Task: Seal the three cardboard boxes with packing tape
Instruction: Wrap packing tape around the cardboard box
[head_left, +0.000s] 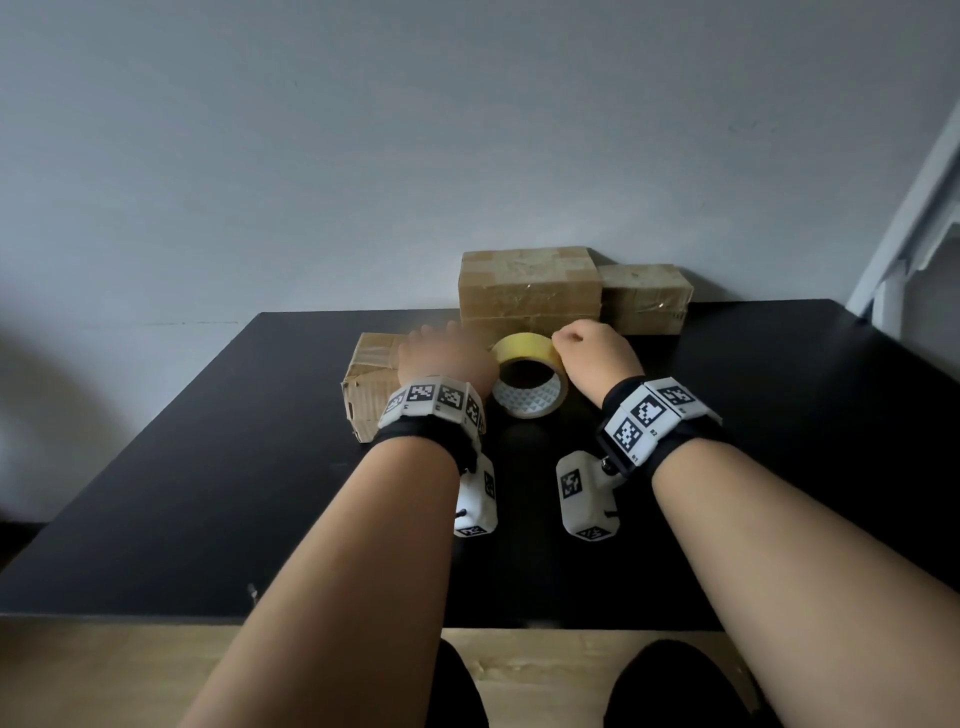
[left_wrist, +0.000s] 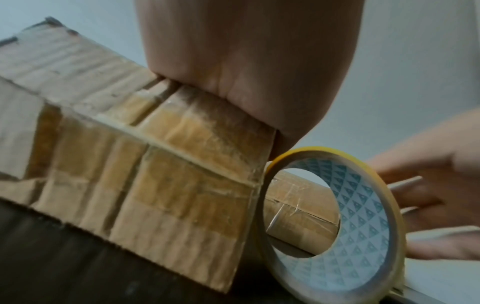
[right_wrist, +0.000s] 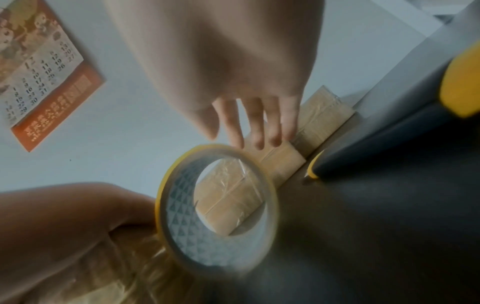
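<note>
A yellow tape roll stands on its edge on the black table. Left of it lies a worn cardboard box with old tape on its seams. My left hand lies on that box's top, its palm pressing on the edge beside the roll. My right hand is at the roll's right, straight fingers touching its upper rim. A larger box and a smaller one stand against the wall behind.
A white frame leans at the far right. The right wrist view shows a wall calendar and a dark object with yellow ends on the table's right. Bare table stretches to both sides and towards me.
</note>
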